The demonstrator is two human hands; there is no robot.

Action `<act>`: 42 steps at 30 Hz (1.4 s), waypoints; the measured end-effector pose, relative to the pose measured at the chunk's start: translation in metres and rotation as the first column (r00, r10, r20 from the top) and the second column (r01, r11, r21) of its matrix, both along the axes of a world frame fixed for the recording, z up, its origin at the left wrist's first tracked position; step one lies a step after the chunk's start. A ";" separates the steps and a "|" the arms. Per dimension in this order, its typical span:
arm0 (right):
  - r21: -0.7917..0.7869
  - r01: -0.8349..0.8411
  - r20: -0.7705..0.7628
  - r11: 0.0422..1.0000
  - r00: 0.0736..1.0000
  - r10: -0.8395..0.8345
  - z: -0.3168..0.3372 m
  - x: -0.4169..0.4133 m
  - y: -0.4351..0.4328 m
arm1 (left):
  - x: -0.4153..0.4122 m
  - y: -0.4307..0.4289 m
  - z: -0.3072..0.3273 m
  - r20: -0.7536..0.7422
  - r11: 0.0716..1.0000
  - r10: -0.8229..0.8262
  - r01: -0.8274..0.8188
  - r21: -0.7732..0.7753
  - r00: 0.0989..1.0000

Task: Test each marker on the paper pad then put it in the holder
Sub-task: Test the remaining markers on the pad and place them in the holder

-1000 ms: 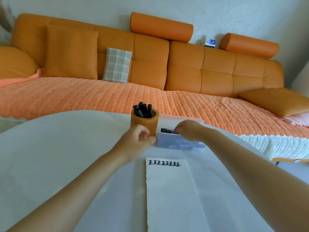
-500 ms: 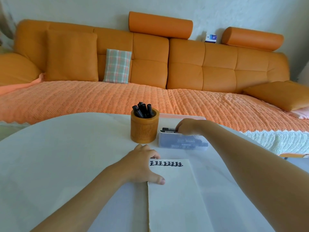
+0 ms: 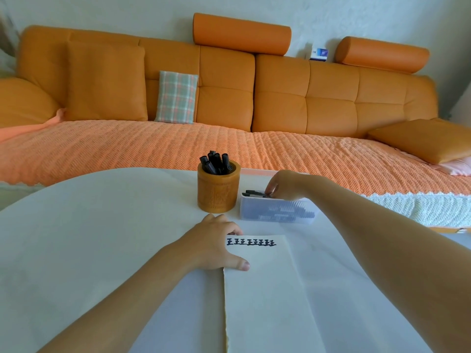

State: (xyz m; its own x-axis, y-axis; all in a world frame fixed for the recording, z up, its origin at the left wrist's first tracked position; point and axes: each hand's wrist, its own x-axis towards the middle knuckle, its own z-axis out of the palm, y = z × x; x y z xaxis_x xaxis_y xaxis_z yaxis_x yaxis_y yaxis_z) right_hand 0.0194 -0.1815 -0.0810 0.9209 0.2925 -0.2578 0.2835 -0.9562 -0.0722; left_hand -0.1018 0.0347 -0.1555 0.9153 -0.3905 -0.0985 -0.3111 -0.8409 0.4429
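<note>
A cream paper pad lies on the white bench, running from its near edge toward the middle. The left hand rests on the pad's far left corner with its grip open, fingers spread flat and the thumb pressing the sheet. Beside those fingers, a row of black test marks runs along the pad's far edge.

Toward the bench's far edge stands a round wooden holder with several black capped markers upright in it. Just to its right is a clear plastic box holding more markers. The right hand reaches over the box, and its grip seems closed on a black marker lying on top, though the fingertips hide the contact.

The lift could drag a neighbouring marker out with it, letting that one roll off the far edge. The sleeve-less forearm could also nudge the light box.

A second ago the left hand was up at the holder, and now it pins the pad. The right hand has stayed at the box.
</note>
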 end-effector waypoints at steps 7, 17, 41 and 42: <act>0.026 0.079 0.256 0.997 0.963 -0.083 0.013 -0.015 0.007 | -0.001 0.001 0.003 0.009 1.000 -0.004 0.004 0.002 1.000; 0.544 -0.005 0.190 0.839 0.975 -0.117 -0.018 -0.128 -0.007 | -0.013 -0.017 0.009 0.269 0.914 0.207 -0.089 -0.395 0.941; 0.284 -0.425 0.695 0.860 0.708 0.120 -0.047 -0.129 -0.019 | -0.011 -0.032 0.018 0.359 0.987 0.082 -0.026 -0.160 0.930; 0.237 -0.417 0.631 0.878 0.753 0.187 -0.051 -0.129 -0.019 | -0.012 -0.034 0.018 0.380 0.986 0.068 -0.005 -0.164 0.923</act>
